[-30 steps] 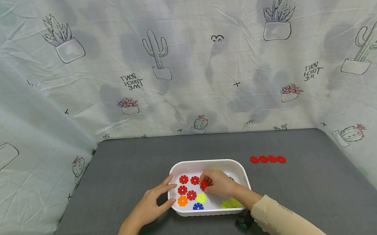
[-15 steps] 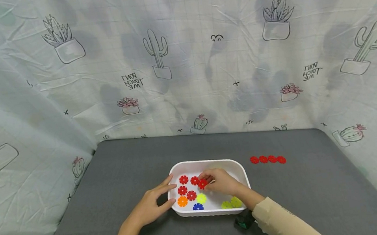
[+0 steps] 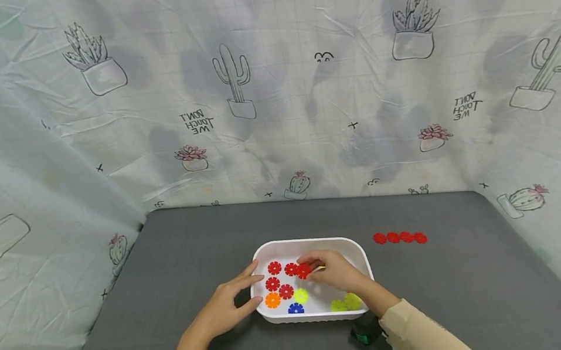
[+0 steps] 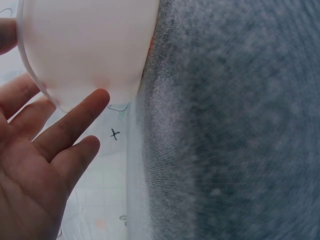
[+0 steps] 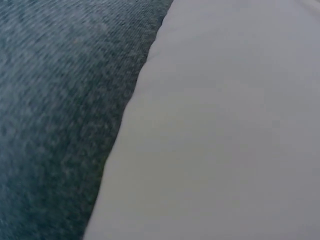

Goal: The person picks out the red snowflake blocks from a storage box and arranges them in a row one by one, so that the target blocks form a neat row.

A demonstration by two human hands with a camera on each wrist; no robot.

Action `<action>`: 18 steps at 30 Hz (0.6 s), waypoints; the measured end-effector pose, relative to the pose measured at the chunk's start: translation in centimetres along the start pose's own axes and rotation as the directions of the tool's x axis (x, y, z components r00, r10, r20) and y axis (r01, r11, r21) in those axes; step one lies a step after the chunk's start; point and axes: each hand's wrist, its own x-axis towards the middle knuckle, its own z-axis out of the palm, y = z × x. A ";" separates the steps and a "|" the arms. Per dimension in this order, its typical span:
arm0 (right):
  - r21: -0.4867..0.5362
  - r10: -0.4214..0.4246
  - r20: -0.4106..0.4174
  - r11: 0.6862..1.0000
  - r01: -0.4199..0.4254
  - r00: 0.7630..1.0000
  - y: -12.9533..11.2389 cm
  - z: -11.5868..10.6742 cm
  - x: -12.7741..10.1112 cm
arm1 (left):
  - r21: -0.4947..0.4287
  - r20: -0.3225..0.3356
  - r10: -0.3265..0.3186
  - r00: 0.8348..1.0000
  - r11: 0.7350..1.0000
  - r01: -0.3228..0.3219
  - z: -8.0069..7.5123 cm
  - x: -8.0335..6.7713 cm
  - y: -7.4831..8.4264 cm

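Over the white plastic tray (image 3: 320, 316), my right hand (image 3: 332, 270) pinches a red notched snowflake disc (image 3: 304, 271) between thumb and fingers. The held disc overlaps another red disc (image 3: 290, 269) in the head view. Several more red discs (image 3: 272, 284) lie at the tray's left side. My left hand (image 3: 222, 308) rests at the tray's left end, fingers spread and fairly straight. In the left wrist view, that hand (image 4: 35, 160) has fingertips against the tray's outer wall (image 4: 95, 45). Only the tray's side (image 5: 215, 125) and grey cloth fill the right wrist view; the right hand is hidden there.
An orange disc (image 3: 273, 300), a blue disc (image 3: 296, 308) and yellow discs (image 3: 352, 301) lie in the tray. Right of it, several red discs (image 3: 393, 237) form a row on the grey table (image 3: 202, 226). A printed curtain (image 3: 279, 80) hangs behind and at both sides.
My right hand, with the red disc, has shifted slightly within the tray, a little left and then back right. The left hand and the tray have stayed in place.
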 end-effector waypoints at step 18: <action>0.248 0.061 -0.109 0.968 -0.032 0.992 -0.5 -1.8 -0.7 | -0.032 0.003 0.007 1.000 0.999 -0.007 -0.3 0.4 -0.6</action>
